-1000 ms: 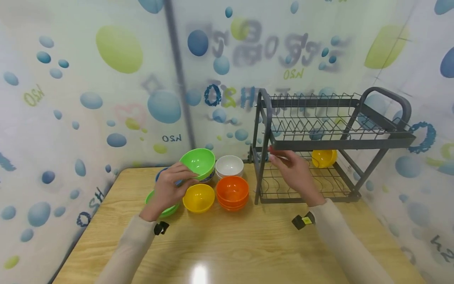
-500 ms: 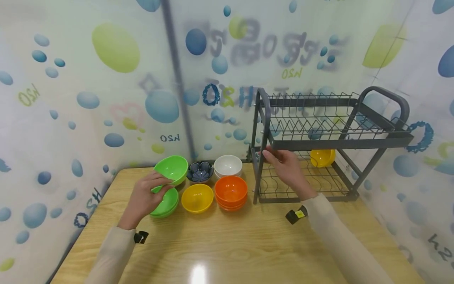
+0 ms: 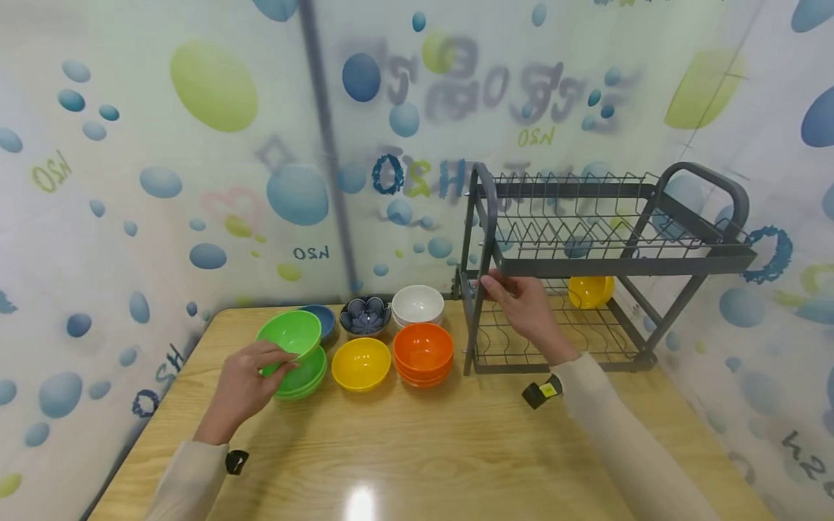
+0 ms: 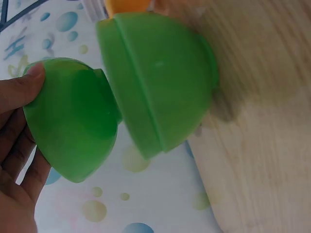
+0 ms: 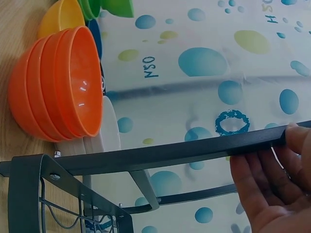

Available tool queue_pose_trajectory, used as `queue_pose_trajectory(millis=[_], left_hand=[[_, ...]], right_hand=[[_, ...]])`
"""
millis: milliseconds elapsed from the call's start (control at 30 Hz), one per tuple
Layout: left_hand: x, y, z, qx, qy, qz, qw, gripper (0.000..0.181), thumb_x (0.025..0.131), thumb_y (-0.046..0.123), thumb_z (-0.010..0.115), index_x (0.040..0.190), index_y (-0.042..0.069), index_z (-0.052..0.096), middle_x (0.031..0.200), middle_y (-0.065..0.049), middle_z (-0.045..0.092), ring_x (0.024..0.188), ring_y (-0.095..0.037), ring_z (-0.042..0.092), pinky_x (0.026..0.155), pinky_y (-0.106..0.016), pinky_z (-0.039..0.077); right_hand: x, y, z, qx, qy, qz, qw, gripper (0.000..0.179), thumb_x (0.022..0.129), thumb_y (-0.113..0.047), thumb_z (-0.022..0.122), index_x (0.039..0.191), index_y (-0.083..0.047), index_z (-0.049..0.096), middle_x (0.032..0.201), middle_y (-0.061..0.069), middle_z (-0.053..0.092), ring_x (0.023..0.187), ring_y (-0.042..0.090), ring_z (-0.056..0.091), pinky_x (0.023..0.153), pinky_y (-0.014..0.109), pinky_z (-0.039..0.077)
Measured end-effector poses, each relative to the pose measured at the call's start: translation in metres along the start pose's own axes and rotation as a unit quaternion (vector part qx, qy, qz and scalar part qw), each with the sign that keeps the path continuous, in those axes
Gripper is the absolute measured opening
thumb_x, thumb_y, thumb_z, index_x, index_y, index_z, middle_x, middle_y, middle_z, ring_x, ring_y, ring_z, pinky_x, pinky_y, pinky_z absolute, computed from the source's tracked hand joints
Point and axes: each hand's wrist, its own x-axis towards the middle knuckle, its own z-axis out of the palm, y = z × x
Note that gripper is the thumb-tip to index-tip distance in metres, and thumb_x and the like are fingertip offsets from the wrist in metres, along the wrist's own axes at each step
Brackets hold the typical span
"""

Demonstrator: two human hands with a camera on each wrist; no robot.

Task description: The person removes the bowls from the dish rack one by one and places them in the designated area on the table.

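My left hand pinches the rim of a green bowl, tilted just above a stack of green bowls. In the left wrist view the held bowl has its base close against the stacked bowls; whether they touch I cannot tell. At the rack's front left post, my right hand grips the dark grey dish rack with thumb and fingers. The right wrist view shows those fingers around the metal bar.
Right of the green stack stand a yellow bowl and stacked orange bowls. Behind are a blue bowl, a dark flower-shaped bowl and white bowls. Another yellow bowl leans on the rack's lower shelf.
The left hand has carried the green bowl leftward from above the dark flower-shaped bowl to above the green stack. The right hand has shifted slightly left and taken hold of the rack's post.
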Motion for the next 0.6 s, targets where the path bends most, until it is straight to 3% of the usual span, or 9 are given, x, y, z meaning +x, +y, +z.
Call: queue_pose_trajectory(millis=[233, 467, 600], left_hand=[[-0.017, 0.001, 0.005, 0.040, -0.022, -0.014, 0.9988, 0.021, 0.065, 0.005, 0.094, 0.081, 0.011, 0.082, 0.075, 0.004, 0.074, 0.067, -0.012, 0.068, 0.060, -0.032, 0.057], [-0.025, 0.004, 0.009, 0.049, -0.043, -0.042, 0.9970, 0.020, 0.066, 0.008, 0.094, 0.081, 0.014, 0.083, 0.075, 0.004, 0.075, 0.066, -0.011, 0.067, 0.059, -0.034, 0.059], [-0.029, 0.003, 0.011, 0.050, -0.054, -0.039, 0.9965, 0.021, 0.066, 0.008, 0.094, 0.083, 0.014, 0.083, 0.075, 0.004, 0.075, 0.065, -0.009, 0.065, 0.058, -0.030, 0.058]], right_hand=[[0.001, 0.002, 0.000, 0.002, -0.002, -0.001, 1.0000, 0.044, 0.102, -0.039, 0.062, 0.129, -0.005, 0.065, 0.125, 0.015, 0.073, 0.112, 0.030, 0.073, 0.102, 0.046, 0.056], [0.001, 0.001, 0.000, 0.003, -0.002, 0.000, 1.0000, 0.043, 0.102, -0.039, 0.063, 0.128, -0.005, 0.066, 0.125, 0.015, 0.074, 0.112, 0.031, 0.073, 0.103, 0.045, 0.055], [0.000, 0.001, 0.000, 0.000, -0.001, 0.003, 1.0000, 0.044, 0.102, -0.039, 0.063, 0.130, -0.005, 0.065, 0.125, 0.015, 0.073, 0.112, 0.031, 0.073, 0.104, 0.046, 0.055]])
